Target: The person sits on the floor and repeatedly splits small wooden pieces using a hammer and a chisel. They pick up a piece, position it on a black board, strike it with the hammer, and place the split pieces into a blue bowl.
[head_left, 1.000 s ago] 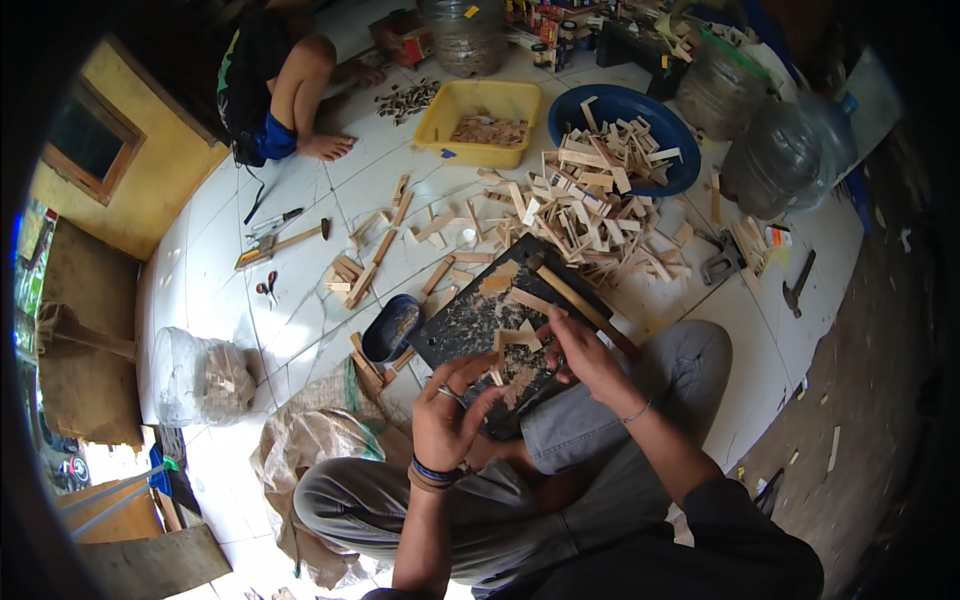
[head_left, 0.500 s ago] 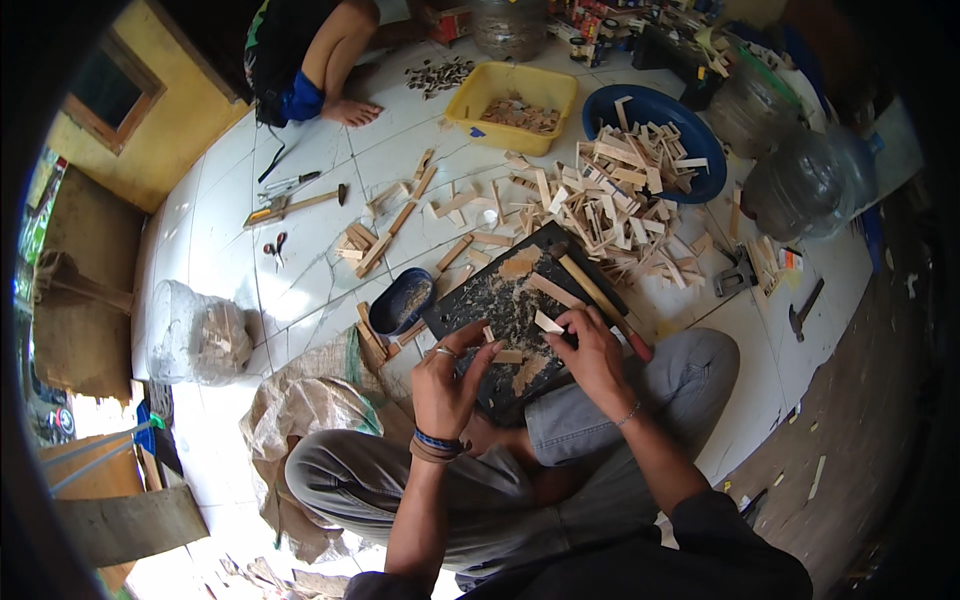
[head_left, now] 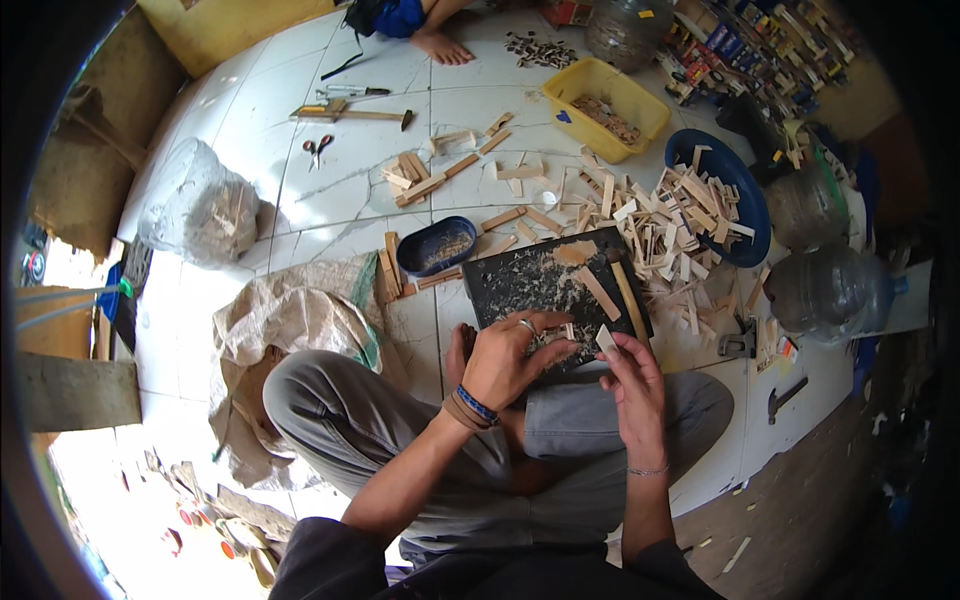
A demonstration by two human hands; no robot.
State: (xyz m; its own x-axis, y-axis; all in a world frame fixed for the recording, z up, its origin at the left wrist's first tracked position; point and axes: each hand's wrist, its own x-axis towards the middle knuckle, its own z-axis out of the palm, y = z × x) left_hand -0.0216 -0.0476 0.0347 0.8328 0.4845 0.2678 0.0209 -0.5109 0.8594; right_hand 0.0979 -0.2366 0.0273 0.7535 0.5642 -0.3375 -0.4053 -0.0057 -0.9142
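Note:
My left hand (head_left: 503,358) hovers over the near edge of a black board (head_left: 500,287), its fingers closed in a pinch on a small wooden piece (head_left: 570,331). Beside it, my right hand (head_left: 637,385) grips a short pale wooden block (head_left: 605,341) between thumb and fingers. The two pieces are close together but apart. Wood shavings (head_left: 545,295) cover the board. A flat wooden strip (head_left: 599,294) and a long wooden stick (head_left: 629,299) lie on its right side; the stick's near end is hidden behind my right hand.
Beyond the board, a pile of wooden pieces (head_left: 650,225) spills from a blue basin (head_left: 750,205). Around are a yellow tub (head_left: 640,115), a small blue tray (head_left: 437,246), scissors (head_left: 317,152), hammers (head_left: 787,400), a woven sack (head_left: 290,310) and a co-worker's foot (head_left: 442,47).
The view has swung, shifting the floor items. My left hand has turned, bringing its wooden piece nearer the right hand's block. My right hand has tipped its block more upright.

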